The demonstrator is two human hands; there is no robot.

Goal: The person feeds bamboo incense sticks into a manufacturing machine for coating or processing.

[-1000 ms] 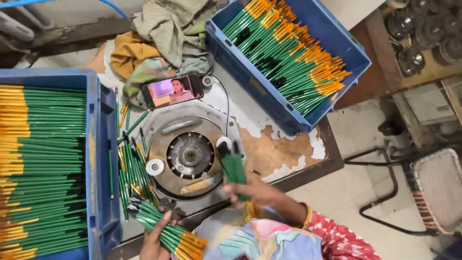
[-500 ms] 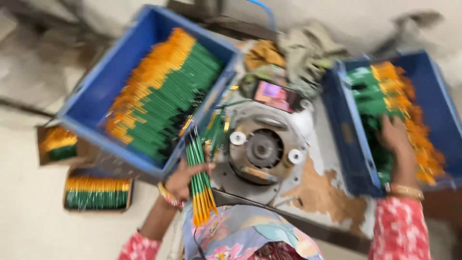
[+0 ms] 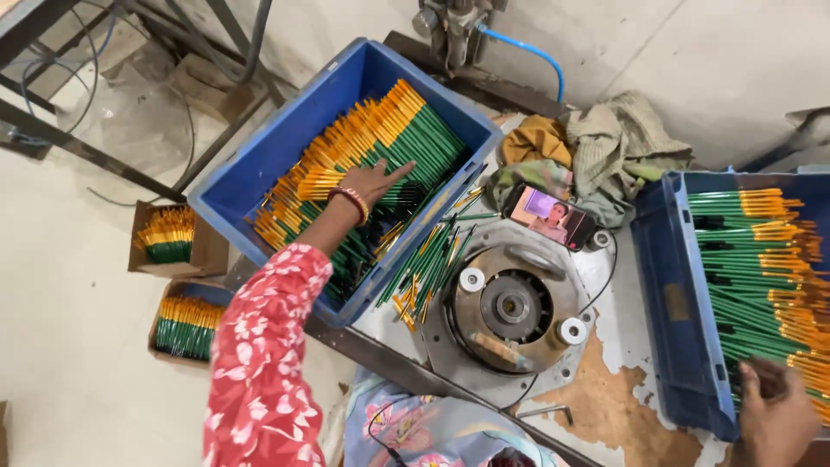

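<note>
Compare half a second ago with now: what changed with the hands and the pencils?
The left hand let go of its pencil bundle and now lies flat on the pencils in the left blue crate. The right hand drew back to the near end of the right blue crate. The round machine, phone and rags stayed put.

Lit phone screen [image 3: 550, 216] beside rags; two open cardboard boxes [image 3: 173, 238] on floor.

A: Where do we see our left hand [image 3: 373, 182]?
B: Centre-left of the frame, arm extended, fingers spread flat, palm down.
A: Our right hand [image 3: 776, 419]?
B: Lower right corner, fingers loosely curled.
</note>
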